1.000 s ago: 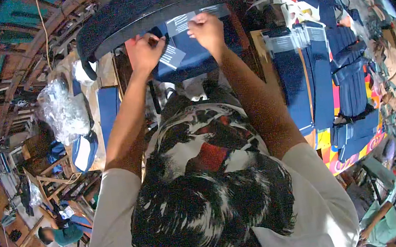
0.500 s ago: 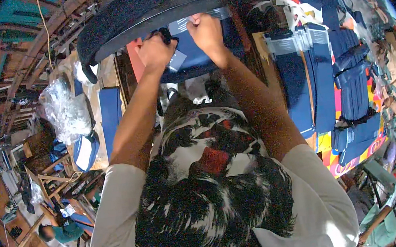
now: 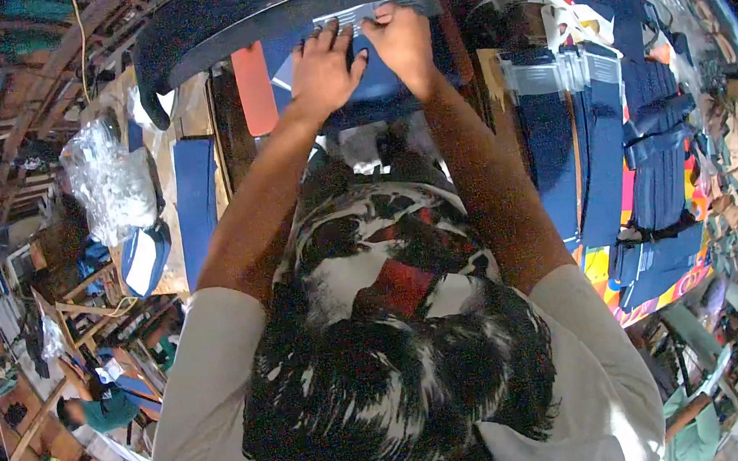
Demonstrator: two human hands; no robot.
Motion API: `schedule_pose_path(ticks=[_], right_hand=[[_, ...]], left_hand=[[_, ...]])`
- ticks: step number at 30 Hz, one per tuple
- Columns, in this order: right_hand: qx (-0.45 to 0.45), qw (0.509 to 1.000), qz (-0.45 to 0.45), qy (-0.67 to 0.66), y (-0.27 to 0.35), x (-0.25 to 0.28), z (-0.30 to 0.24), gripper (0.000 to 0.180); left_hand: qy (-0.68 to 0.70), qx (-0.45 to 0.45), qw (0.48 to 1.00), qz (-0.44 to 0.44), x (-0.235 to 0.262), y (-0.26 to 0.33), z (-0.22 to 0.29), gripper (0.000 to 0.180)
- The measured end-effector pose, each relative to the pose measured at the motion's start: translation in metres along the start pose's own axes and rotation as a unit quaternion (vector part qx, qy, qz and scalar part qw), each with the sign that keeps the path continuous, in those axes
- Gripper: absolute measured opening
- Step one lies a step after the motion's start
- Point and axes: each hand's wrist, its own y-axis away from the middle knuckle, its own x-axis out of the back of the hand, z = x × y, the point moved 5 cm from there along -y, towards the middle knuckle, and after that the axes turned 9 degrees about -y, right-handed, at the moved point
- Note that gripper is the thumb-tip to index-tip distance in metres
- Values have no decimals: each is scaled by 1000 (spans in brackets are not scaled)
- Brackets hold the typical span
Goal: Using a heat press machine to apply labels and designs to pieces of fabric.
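Note:
A dark blue fabric piece [image 3: 378, 89] lies in front of me, partly hidden under a large black curved machine body [image 3: 269, 38]. My left hand [image 3: 324, 68] rests on the blue fabric with its fingers spread, holding nothing. Close beside it, my right hand [image 3: 402, 44] has its fingers curled together at a greyish strip with pale print [image 3: 428, 4]. What its fingertips pinch, if anything, is hidden. A light label-like corner [image 3: 282, 76] shows left of my left hand. Further left lies a flat salmon-coloured piece [image 3: 255, 92].
Stacks of dark blue fabric pieces [image 3: 547, 151] in clear wrapping lie to the right, on a colourful printed sheet [image 3: 597, 264]. At left are crumpled clear plastic [image 3: 110, 185] and a long blue piece [image 3: 195, 193]. A person in green [image 3: 108, 409] is at lower left.
My left hand has opened from a closed grip around something black and now lies flat, a little to the right. My right hand has shifted slightly right. More of the salmon piece shows.

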Motion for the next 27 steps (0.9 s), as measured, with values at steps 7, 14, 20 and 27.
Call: schedule_pose_path(ticks=[7,14,20,27], right_hand=[[45,989,-13,142,21,10,-11,27],[131,941,-107,294,36,-1,-23,35],[105,936,-132,307,37,-1,-21,39],[78,931,-173,311,36,0,-25,40]], left_hand=[[-22,10,999,-37,-15,-1,2,61],[-22,12,997,-79,-20,-7,1,62],[-23,4,996,-81,-24,-5,-1,62],[-12,-3,998,-63,-23,-6,-3,62]])
